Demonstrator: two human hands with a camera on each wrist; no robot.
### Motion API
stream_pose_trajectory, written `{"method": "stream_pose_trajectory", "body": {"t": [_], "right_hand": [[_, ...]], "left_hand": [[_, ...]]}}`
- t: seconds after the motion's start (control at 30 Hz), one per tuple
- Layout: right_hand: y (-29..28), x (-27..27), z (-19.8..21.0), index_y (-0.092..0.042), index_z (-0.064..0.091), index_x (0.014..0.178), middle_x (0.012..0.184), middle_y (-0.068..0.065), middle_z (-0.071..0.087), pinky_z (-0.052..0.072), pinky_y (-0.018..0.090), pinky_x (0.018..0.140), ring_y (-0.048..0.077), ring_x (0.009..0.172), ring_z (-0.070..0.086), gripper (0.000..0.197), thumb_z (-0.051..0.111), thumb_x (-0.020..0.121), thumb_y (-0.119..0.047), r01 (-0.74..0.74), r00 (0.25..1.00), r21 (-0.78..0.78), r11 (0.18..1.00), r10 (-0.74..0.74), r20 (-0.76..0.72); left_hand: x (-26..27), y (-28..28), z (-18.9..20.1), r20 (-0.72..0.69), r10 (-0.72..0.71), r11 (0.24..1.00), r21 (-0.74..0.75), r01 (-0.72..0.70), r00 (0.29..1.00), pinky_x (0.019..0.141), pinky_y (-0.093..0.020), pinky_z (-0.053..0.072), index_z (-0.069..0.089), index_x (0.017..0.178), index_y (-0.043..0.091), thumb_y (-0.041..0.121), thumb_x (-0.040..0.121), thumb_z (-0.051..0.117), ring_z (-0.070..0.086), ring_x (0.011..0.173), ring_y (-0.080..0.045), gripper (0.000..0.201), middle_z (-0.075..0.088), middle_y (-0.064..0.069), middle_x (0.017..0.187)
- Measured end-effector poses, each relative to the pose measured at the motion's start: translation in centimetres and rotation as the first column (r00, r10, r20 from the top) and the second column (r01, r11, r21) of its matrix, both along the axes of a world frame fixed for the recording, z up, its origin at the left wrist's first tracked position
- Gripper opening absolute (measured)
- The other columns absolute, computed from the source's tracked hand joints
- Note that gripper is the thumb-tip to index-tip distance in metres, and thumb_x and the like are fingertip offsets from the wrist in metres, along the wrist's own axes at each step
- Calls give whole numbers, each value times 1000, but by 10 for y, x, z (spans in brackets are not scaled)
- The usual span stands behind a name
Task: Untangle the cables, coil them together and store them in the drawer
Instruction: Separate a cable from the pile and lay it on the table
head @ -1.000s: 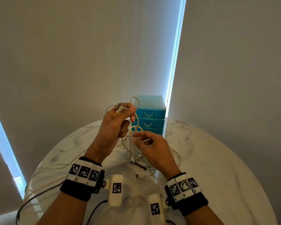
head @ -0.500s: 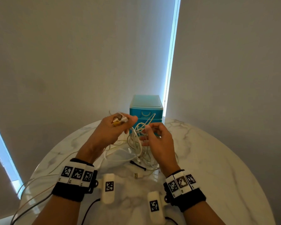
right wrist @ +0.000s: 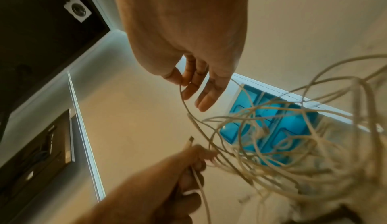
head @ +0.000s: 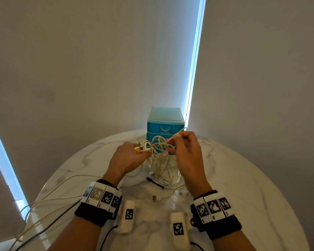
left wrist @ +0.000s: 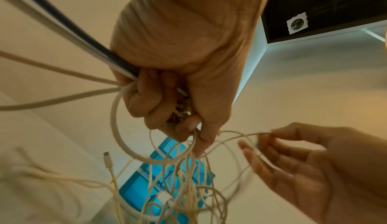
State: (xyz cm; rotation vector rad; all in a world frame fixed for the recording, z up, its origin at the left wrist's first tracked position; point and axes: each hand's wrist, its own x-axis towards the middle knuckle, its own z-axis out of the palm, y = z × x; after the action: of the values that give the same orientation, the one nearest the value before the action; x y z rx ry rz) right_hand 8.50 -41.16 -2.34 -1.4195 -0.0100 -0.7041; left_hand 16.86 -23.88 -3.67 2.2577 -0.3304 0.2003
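Tangled cream-white cables [head: 161, 160] above the round marble table [head: 252, 178], blurred in wrist views. Connector ends clenched in left hand [head: 127, 158]; single strand pinched by right hand [head: 187, 156] (other fingers loose). Blue plastic drawer unit [head: 164, 124] partly hidden behind.

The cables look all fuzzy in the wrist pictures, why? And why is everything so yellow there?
Left wrist view: the cables hang close to the lens, smeared, like the right hand. Right wrist view: the same tangle is soft, and the left hand too. Both wrist views have an orange cast; the head view is greyer and sharper.
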Motion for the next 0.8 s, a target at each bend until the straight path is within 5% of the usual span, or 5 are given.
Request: {"method": "stream_pose_trajectory", "body": {"t": [0.2,0.43,0.53,0.63,0.8], "right_hand": [[-22,-12,22,-8,55,109,78,-7,70,63,30,69,19,75,75,12,46,113,-15,-32,991,287,957,-7,134],[-53,-18,33,-14,60,113,95,2,63,53,26,62,13,69,61,14,54,112,-27,77,979,364,928,-140,149],[-58,-12,29,-10,65,113,92,2,63,49,27,62,12,68,59,19,59,109,-27,71,995,229,971,-84,48],[-55,-8,31,-19,77,112,91,-4,69,48,27,68,10,74,60,19,64,106,-30,70,989,-51,996,-76,-124],[-65,0,50,-26,78,111,105,-3,75,50,28,77,12,94,66,16,64,106,-32,244,941,-324,914,-304,-150]], "left_hand": [[8,10,-8,-7,65,998,-2,-65,998,61,-33,43,68,67,19,59,76,69,65,70,-22,41,67,0,64],[9,18,-1,-32,50,998,25,-49,998,65,-32,44,69,72,20,40,85,81,64,73,-20,27,68,1,70],[7,25,12,-97,4,1000,1,-4,995,69,-32,45,72,87,19,36,84,86,64,79,-18,22,72,-1,82],[-1,38,29,-131,13,996,-91,-25,991,72,-31,47,64,113,18,38,82,90,62,89,-12,45,70,1,104],[-12,66,63,-39,155,924,-347,-158,987,74,-36,49,62,113,20,75,72,83,65,92,-16,71,68,4,101]]}}
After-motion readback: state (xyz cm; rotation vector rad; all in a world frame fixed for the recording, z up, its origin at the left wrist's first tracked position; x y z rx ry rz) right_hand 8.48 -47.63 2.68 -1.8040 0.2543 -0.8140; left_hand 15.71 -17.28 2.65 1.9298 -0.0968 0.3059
